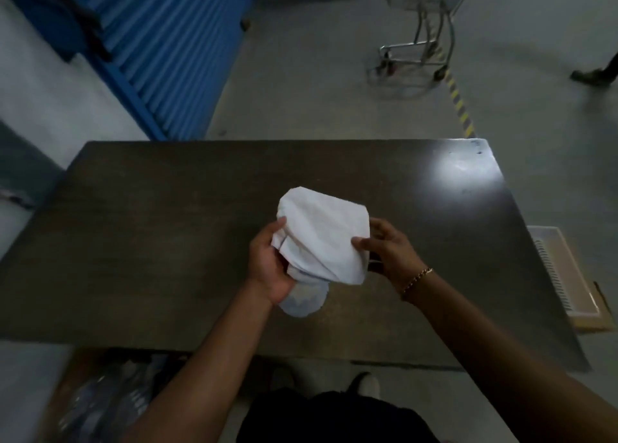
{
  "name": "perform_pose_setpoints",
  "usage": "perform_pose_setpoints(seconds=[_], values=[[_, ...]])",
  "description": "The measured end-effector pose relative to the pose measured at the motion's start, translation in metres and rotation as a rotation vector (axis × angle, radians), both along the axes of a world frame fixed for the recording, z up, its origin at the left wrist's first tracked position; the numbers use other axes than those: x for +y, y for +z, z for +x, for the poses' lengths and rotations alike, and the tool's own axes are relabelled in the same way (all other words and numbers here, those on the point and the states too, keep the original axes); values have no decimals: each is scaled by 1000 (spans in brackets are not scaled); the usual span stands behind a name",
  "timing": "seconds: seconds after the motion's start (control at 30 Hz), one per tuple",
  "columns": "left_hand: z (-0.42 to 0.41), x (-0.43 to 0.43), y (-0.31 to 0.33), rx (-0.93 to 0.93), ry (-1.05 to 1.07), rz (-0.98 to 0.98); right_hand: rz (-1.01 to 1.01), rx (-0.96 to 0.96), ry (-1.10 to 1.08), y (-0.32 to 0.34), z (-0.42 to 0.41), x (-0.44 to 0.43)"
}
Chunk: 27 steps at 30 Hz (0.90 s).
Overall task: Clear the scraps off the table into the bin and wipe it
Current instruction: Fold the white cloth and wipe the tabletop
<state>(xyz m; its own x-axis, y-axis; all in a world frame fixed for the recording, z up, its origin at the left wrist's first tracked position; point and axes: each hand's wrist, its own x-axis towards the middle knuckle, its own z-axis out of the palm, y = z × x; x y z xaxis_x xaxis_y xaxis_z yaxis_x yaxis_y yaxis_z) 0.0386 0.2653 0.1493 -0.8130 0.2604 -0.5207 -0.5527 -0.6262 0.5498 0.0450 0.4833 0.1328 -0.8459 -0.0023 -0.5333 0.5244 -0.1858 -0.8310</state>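
Where the white cloth (322, 233) is sitting: bunched between both hands, over the middle of the dark table (150, 225), with its lower tail drooping toward the near edge; whether it is touching the top, I cannot tell.
Why it is being held so: the person is probably gathering it into a pad for wiping.
Left hand (267, 265): curling round the cloth's left side, thumb lying along the fabric.
Right hand (384, 245): pinching the right edge, thumb on top, fingers going underneath; a bracelet (416, 280) is showing at the wrist.
Bin (100, 399): standing blurred on the floor at the near left, seemingly holding crumpled scraps.
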Motion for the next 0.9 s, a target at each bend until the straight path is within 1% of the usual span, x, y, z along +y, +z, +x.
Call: perform_pose_setpoints(seconds=[0.1,0.17,0.23,0.3,0.37,0.5,0.6,0.67,0.8,0.83,0.9], values=[[-8,-14,2,93,-40,-291,96,99,43,6,-8,5],[-16,-23,-1,178,-75,-506,152,181,126,11,-13,3],[-20,-29,-1,289,-105,-665,179,214,193,14,-19,0],[-22,-32,3,381,-106,-745,185,230,216,14,-25,-5],[-24,-36,7,420,-102,-760,182,249,231,12,-31,-12],[-29,-52,8,409,-180,-836,166,267,319,12,-38,-21],[-32,-61,13,405,-261,-846,207,296,359,12,-41,-25],[-34,-65,16,410,-282,-885,295,329,370,13,-43,-28],[-34,-67,15,499,-328,-1088,534,381,405,17,-46,-31],[-34,-68,12,518,-328,-1157,595,404,417,16,-47,-32],[-38,-69,6,606,-256,-1342,736,466,435,13,-47,-31]])
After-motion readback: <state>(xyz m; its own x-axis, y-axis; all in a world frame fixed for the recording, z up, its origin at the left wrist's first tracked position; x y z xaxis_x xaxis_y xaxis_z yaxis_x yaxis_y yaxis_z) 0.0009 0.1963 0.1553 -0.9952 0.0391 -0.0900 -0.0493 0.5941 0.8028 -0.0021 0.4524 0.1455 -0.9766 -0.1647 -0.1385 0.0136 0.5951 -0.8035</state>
